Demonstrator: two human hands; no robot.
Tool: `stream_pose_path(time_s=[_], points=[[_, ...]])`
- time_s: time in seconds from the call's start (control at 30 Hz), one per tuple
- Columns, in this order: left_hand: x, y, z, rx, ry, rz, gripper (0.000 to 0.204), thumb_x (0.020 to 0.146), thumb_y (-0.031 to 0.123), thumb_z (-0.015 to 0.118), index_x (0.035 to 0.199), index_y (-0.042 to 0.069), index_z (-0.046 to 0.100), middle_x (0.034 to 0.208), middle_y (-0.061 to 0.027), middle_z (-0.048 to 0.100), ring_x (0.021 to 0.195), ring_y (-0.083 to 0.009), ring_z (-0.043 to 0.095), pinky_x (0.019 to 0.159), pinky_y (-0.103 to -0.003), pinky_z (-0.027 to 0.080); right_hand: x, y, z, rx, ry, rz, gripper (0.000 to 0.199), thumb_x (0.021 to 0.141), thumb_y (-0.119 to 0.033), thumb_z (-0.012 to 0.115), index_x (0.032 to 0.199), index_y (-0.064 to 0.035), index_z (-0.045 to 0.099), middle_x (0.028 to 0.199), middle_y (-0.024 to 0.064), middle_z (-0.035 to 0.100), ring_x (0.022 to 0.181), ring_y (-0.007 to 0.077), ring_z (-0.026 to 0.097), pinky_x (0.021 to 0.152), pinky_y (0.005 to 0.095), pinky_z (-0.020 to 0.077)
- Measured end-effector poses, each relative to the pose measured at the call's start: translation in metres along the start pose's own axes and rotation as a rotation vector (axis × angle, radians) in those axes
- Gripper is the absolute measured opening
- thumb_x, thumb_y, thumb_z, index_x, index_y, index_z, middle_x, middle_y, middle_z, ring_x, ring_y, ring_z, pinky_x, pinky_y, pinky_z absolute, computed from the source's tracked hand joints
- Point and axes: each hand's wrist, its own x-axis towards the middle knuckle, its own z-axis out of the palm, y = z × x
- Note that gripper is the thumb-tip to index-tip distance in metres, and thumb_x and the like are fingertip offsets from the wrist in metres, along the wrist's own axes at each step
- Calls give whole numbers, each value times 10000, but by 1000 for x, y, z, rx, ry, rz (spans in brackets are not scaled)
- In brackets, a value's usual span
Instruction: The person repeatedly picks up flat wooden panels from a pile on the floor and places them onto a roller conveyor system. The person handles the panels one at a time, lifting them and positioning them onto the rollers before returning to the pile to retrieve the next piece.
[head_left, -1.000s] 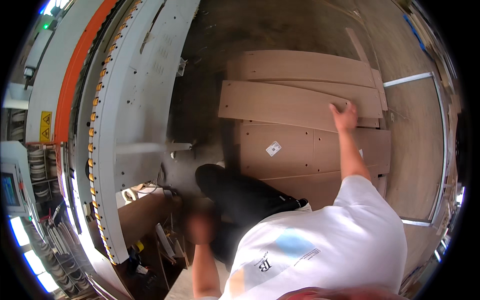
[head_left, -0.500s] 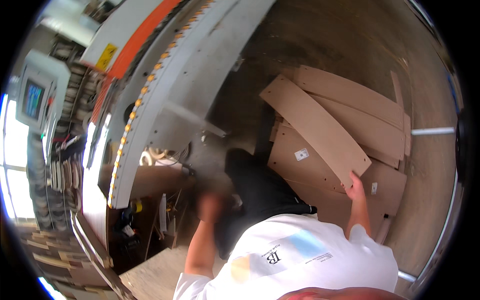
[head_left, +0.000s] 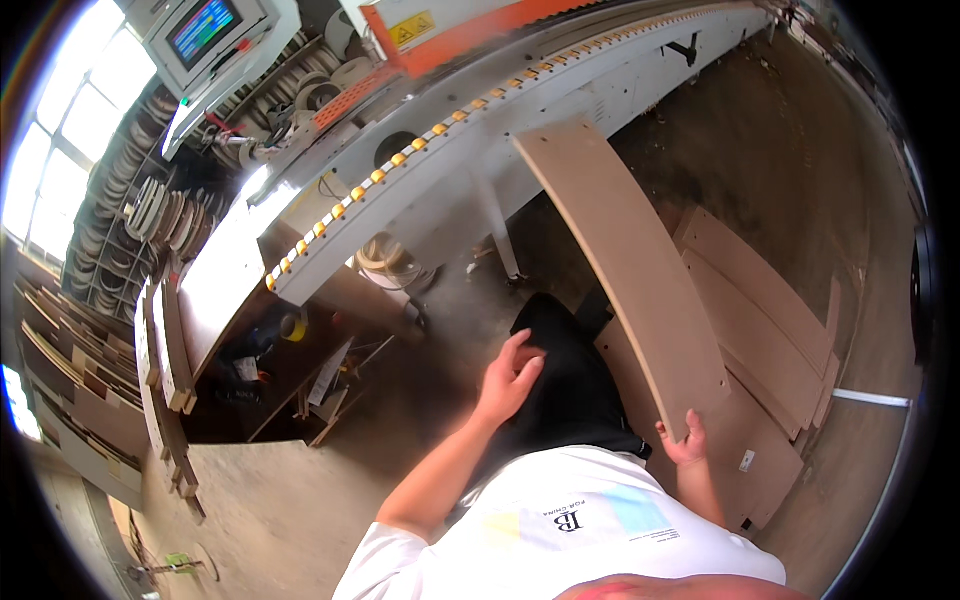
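A long brown board [head_left: 640, 270] with small drilled holes slants up from the stack, its near end in my right hand [head_left: 688, 440]. My right fingers wrap that end, with the thumb on its face. The board's far end rises in front of the grey machine side. My left hand [head_left: 512, 378] is off the board, over my dark trousers, with its thumb and fingers apart and nothing in it. Below the lifted board lie several more brown boards [head_left: 765, 320] in a loose stack, one bearing a small white label [head_left: 747, 461].
To the left runs a long grey machine [head_left: 450, 180] with a row of yellow rollers [head_left: 399, 159] and an orange guard. Its control screen [head_left: 205, 30] stands at upper left. Edging rolls [head_left: 165, 215] fill a rack, and stacked panels [head_left: 80, 385] stand at far left.
The board has been lifted from the stack, its far end higher. My left hand has moved right and up, toward the board. The view has turned toward the machine.
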Motion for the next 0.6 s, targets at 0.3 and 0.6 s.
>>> stream_pose_path(time_s=[0.3, 0.6], points=[[21, 94, -1, -238, 300, 210, 984, 1012, 55, 734, 1691, -21, 26, 1406, -191, 539, 1061, -208, 690, 901, -337, 598, 47, 35, 214, -104, -295, 123, 530, 1000, -290, 746, 1454, -83, 568, 1367, 106, 678, 1161, 286, 696, 940, 478, 602], [46, 98, -75, -536, 359, 112, 920, 1053, 116, 656, 1697, -36, 17, 1294, -224, 675, 1158, -235, 681, 943, -361, 579, 73, 66, 352, -370, -524, 244, 576, 987, -369, 805, 1423, -88, 554, 1258, 65, 674, 1079, 192, 711, 864, 394, 637]])
